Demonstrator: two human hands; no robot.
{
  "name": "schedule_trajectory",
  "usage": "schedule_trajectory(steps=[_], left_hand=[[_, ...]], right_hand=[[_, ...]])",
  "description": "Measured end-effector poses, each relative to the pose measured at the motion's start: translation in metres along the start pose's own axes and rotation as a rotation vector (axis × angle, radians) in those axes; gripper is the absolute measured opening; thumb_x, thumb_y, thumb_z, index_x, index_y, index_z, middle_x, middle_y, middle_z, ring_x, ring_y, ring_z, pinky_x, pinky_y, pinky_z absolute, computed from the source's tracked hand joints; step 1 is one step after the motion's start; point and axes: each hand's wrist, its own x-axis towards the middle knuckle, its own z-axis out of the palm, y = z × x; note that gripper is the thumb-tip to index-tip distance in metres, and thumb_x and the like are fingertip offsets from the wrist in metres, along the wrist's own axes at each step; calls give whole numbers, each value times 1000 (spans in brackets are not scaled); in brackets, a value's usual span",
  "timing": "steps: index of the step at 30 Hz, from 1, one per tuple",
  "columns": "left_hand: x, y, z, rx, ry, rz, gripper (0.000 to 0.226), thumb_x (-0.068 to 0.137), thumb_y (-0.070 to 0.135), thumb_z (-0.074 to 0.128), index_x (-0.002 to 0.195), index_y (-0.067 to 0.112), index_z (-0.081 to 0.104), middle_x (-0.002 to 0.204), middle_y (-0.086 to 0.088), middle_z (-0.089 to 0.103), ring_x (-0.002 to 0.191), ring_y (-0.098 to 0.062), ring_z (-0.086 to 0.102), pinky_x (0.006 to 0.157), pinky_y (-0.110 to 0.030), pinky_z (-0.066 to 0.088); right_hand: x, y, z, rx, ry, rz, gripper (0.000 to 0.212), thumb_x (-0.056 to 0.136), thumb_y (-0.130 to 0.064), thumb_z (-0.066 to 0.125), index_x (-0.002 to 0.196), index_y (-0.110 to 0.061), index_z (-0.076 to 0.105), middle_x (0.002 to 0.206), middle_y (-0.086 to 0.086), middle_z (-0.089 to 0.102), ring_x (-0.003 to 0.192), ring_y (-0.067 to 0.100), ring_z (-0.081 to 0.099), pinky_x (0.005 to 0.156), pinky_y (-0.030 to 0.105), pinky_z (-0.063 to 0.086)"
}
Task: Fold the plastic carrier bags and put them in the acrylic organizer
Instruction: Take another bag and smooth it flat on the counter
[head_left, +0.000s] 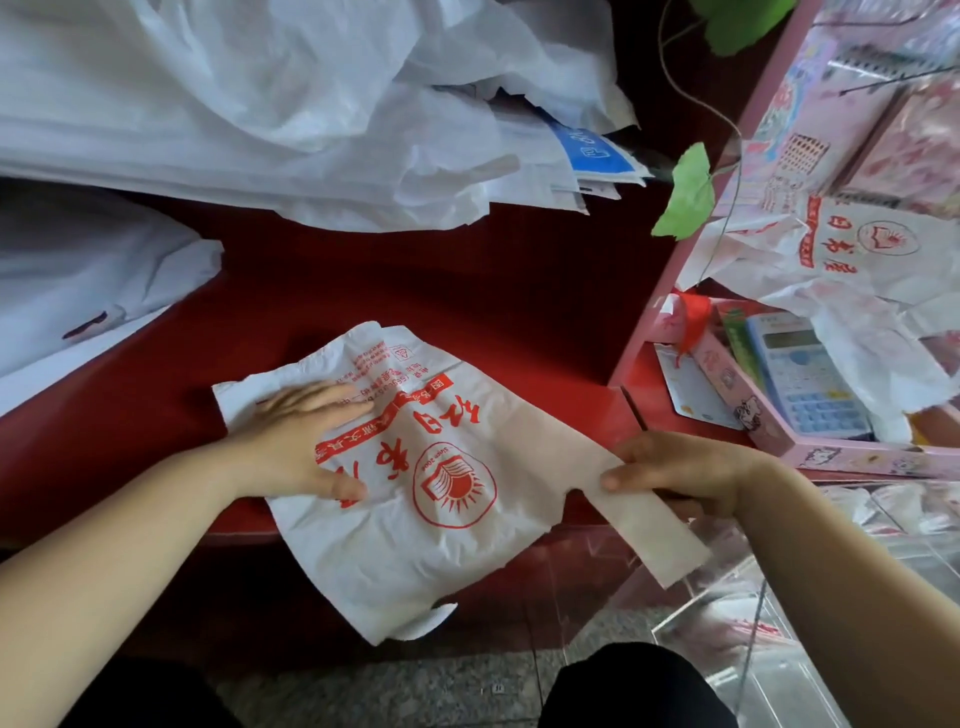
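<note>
1. Red and smooth, the table top (467, 291) is being used as the work place, and a grey speckled floor (389, 686) is being shown below its near edge.
2. One thin, crinkly white carrier bag (415, 545) with red letters and a round red picture is being kept flat on the table, with its near end hanging over the edge.
3. It is being pressed down by the left hand (306, 447), whose fingers are being held straight and flat.
4. The bag's long, flat handle is being pinched between the thumb and fingers of the right hand (685, 473).
5. One clear acrylic organizer (727, 623) is being seen low on the right, under the right arm; what is inside is too blurry to tell.
6. One big heap of soft white bags (234, 104) is being kept at the far side of the table.
7. One more red-printed bag (857, 249) is being draped over a pink box (857, 460), where one blue and white calculator (800, 384) is being kept.
8. Two green leaves (685, 192) are being seen near the pink box.
</note>
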Motion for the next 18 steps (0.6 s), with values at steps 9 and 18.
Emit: schedule_trajectory(steps=[9, 18], left_hand=[[-6, 3, -9, 15, -139, -114, 133, 27, 89, 38, 144, 41, -4, 152, 11, -18, 141, -18, -17, 113, -40, -7], [13, 9, 12, 43, 23, -93, 88, 73, 78, -13, 145, 28, -11, 150, 10, -22, 140, -8, -16, 112, -31, -11]], right_hand=[[41, -35, 0, -525, 854, -41, 25, 91, -30, 53, 91, -8, 65, 80, 8, 62, 74, 23, 61, 62, 26, 42], [129, -80, 79, -853, 432, -396, 55, 100, -36, 24, 148, -22, 2, 156, 0, 2, 143, 12, -1, 114, 26, -4]])
